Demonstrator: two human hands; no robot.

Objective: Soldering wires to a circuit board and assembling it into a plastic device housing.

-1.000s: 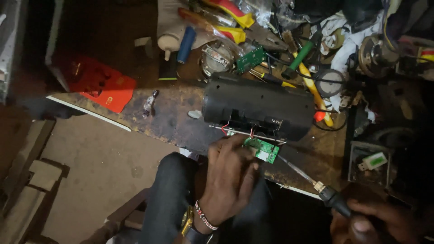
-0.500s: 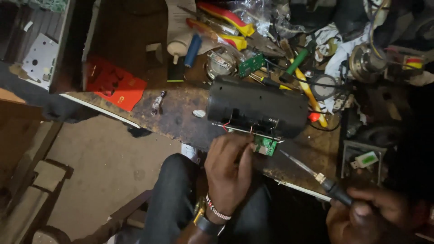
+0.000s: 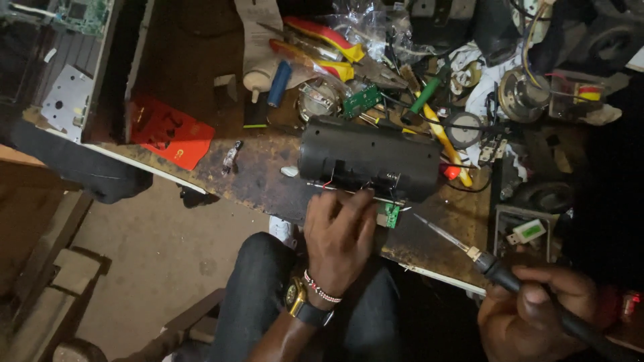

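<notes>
The left hand (image 3: 342, 231) pinches a green board (image 3: 389, 214) under the speaker (image 3: 369, 157) at the counter's (image 3: 261, 177) front edge. The right hand (image 3: 537, 308) is closed around a soldering iron (image 3: 500, 271).

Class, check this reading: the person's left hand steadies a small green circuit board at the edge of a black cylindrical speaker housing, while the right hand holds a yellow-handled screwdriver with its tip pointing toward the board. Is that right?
Not quite. The head view shows the right hand holding a black-handled soldering iron, not a yellow-handled screwdriver. The rest stands: the left hand steadies the small green circuit board at the edge of the black cylindrical speaker housing, and the tip points toward the board.
</notes>
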